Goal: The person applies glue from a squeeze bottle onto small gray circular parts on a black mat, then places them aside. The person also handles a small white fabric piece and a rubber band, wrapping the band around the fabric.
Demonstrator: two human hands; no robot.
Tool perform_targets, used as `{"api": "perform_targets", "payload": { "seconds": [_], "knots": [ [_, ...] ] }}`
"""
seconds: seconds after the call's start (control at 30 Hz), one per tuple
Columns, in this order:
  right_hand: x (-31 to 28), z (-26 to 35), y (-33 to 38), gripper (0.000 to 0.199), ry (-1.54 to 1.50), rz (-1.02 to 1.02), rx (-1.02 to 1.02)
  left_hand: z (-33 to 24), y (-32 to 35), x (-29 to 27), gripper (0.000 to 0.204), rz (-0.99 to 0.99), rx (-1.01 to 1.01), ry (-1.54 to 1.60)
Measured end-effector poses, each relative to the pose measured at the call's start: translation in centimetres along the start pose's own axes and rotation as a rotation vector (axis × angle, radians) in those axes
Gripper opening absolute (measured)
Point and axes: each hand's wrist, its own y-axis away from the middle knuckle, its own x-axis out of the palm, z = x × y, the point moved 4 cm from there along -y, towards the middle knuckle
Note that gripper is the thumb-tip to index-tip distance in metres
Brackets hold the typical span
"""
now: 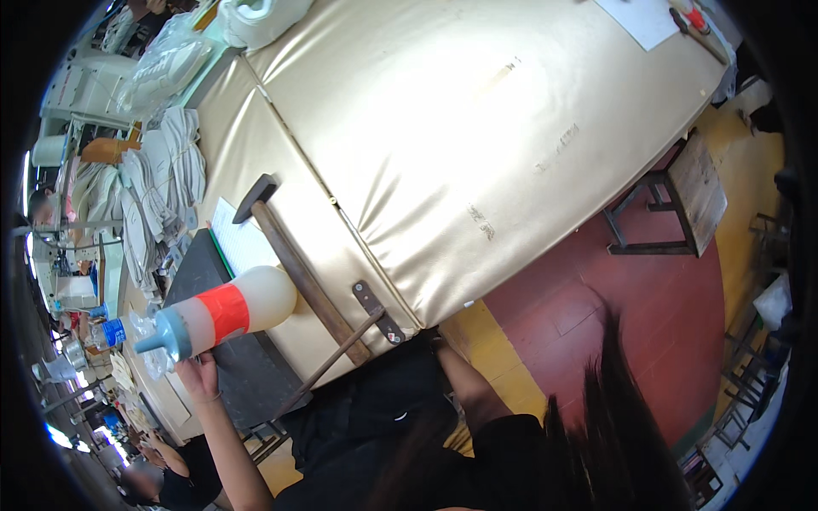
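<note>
My left hand (198, 376) is at the left, by the blue cap end of a translucent squeeze bottle (271, 294) with a red band. Its fingers are partly hidden behind the bottle, so whether they grip it is unclear. Beside the bottle, a hammer (294, 264) with a dark head and wooden handle lies on the gold-coloured covered table (460, 111). Near the handle's lower end are a dark strip with holes (377, 312) and a thin brown rod (336, 355). My right hand (439, 344) is low at the table's near edge, mostly hidden, fingers not visible.
A dark board (226, 358) and a white sheet (243, 236) lie left of the hammer. Stacked pale cut pieces (162, 175) stand farther left. A wooden stool (694, 192) is beyond the table's right edge. Another person (175, 468) is at the lower left.
</note>
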Motion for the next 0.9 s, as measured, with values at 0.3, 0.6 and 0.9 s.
{"api": "perform_targets", "payload": {
  "seconds": [0.3,0.6,0.9],
  "knots": [
    [-7.2,-0.8,9.3,0.024,-0.796,0.282,0.196,0.9,-1.9,-3.6,0.041,0.35,-0.188,0.202],
    [-16.4,5.2,16.7,0.02,-1.032,0.122,0.101,-1.8,-0.4,1.1,0.042,0.439,-0.303,-0.02],
    [-20.7,18.0,24.3,0.024,-0.899,0.374,-0.057,-2.3,-6.0,-0.9,0.044,0.522,0.22,-0.607]
  ]
}}
